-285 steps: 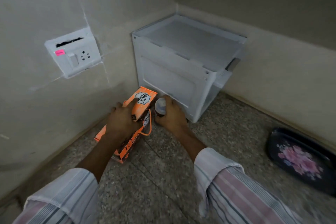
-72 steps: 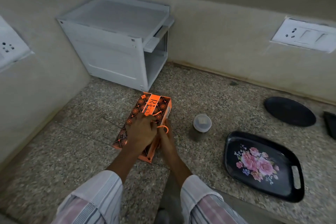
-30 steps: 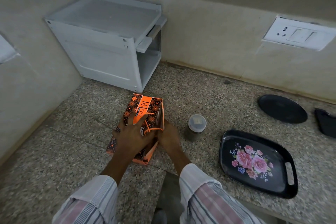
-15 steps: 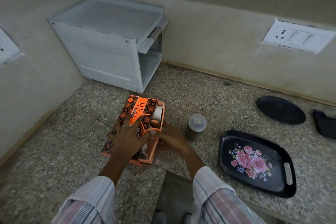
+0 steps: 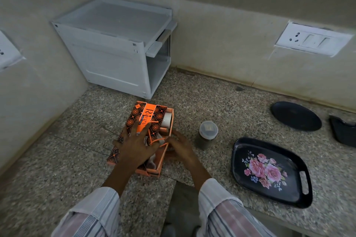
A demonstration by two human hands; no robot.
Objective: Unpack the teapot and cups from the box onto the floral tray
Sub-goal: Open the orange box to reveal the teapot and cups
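An orange and black patterned box (image 5: 143,119) lies on the granite counter with its right side open. A white cup (image 5: 166,120) shows in the far end of the opening; the other contents are mostly hidden. My left hand (image 5: 135,145) rests flat on the box top with spread fingers. My right hand (image 5: 180,147) is at the box's open right side by the orange cord handle, fingers bent against the edge. The black floral tray (image 5: 289,195) lies to the right with nothing on it.
A small lidded jar (image 5: 207,133) stands between box and tray. A white plastic cabinet (image 5: 113,48) fills the back corner. A black round plate (image 5: 295,115) and a black object (image 5: 343,131) sit at the far right. The counter edge runs beneath my forearms.
The box has been brought from the cabinet to mid-counter, and the jar set down. In the last second its right side has opened, showing a white cup.
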